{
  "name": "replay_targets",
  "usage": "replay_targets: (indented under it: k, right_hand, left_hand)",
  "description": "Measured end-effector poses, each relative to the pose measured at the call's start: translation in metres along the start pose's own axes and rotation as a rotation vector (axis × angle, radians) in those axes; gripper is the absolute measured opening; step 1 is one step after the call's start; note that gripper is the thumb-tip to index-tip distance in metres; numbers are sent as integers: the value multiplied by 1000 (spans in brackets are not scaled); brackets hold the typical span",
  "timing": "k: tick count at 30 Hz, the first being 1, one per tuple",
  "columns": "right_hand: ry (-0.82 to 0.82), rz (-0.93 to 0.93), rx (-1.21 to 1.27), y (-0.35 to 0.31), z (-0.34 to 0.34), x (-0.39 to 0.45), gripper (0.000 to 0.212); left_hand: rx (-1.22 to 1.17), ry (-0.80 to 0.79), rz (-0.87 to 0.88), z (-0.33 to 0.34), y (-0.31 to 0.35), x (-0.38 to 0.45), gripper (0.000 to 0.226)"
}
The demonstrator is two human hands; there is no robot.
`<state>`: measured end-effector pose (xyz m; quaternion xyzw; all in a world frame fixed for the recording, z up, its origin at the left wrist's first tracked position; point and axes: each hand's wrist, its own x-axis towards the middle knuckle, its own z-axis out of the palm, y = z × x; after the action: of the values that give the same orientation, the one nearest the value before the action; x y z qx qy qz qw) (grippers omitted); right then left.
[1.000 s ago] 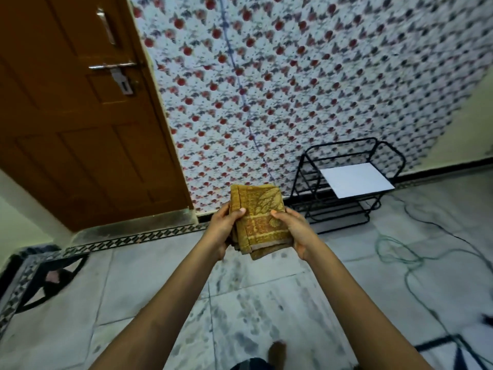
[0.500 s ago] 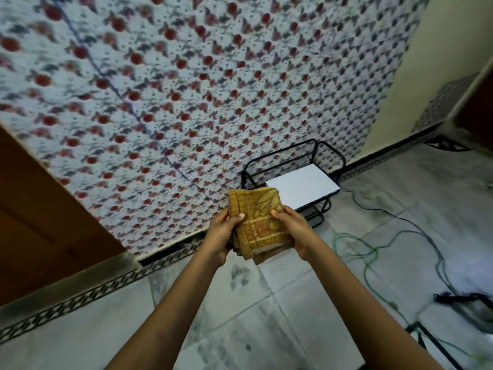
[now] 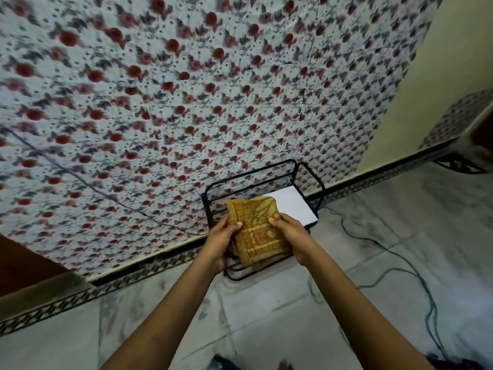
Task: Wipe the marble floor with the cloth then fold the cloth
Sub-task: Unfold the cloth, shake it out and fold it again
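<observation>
A folded mustard-yellow patterned cloth [image 3: 254, 231] is held up in front of me, above the grey-veined marble floor [image 3: 266, 321]. My left hand [image 3: 221, 241] grips its left edge with the thumb on top. On the other side, my right hand [image 3: 289, 235] grips the right edge, thumb pressed on the cloth's face. The cloth hangs in several layers, its lower corner pointing down over a wire rack.
A black wire rack [image 3: 266, 182] with a white board [image 3: 296, 206] on it stands against the floral-tiled wall [image 3: 186, 102], right behind the cloth. Green and dark cables [image 3: 400, 265] trail over the floor at right. A brown door [image 3: 24, 263] shows at far left.
My view has swung right and closer to the wire rack; the door has slid almost out of frame. Both hands keep the same hold on the folded cloth.
</observation>
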<state>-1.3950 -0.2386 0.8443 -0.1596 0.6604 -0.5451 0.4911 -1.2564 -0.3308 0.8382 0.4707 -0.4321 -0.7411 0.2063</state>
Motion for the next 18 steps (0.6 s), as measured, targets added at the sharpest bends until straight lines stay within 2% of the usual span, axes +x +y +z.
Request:
replay_targets:
  k: [7,11,18]
  right_hand:
    - [-19,94,-59,-20,-67,92,27]
    - [-31,113,-74,-28,-85,147,24]
    - [-13,220,-130,-30,-113,240,30]
  left_hand:
    - [0,76,-61,69,3,83,19]
    - [-56,79,-134,87,2,134,13]
    - [-29,146,-204,112,-7,231,19]
